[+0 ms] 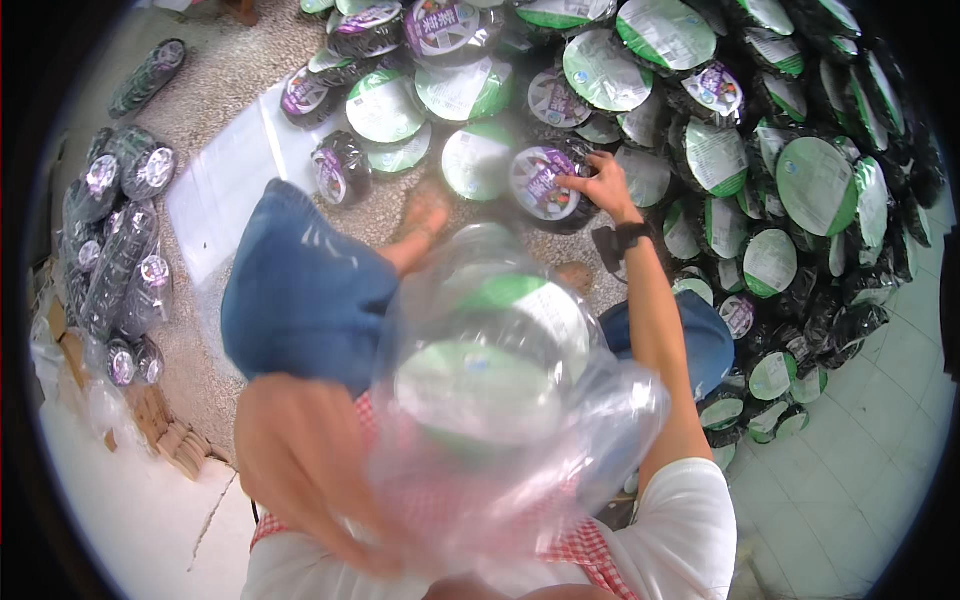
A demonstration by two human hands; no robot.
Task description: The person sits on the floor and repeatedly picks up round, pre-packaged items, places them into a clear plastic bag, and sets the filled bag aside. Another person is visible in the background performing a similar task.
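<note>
My right hand (598,182) grips the side of a wrapped stack of black bowls (547,184) with a round purple-and-white label, the thumb on the label. A clear plastic bag (480,375), blurred, hangs before my chest with round green-and-white labelled packs inside. Beside it at the left, my left arm (300,442) is a motion blur, bent close to the camera; the hand's outline and its contact with the bag cannot be made out.
A large heap of similar wrapped packs (705,157) spreads ahead and to the right. More wrapped stacks (120,240) lie at the far left. A white sheet (232,180) lies on the speckled floor. My knees in blue denim (300,292) and a bare foot (427,210) are near.
</note>
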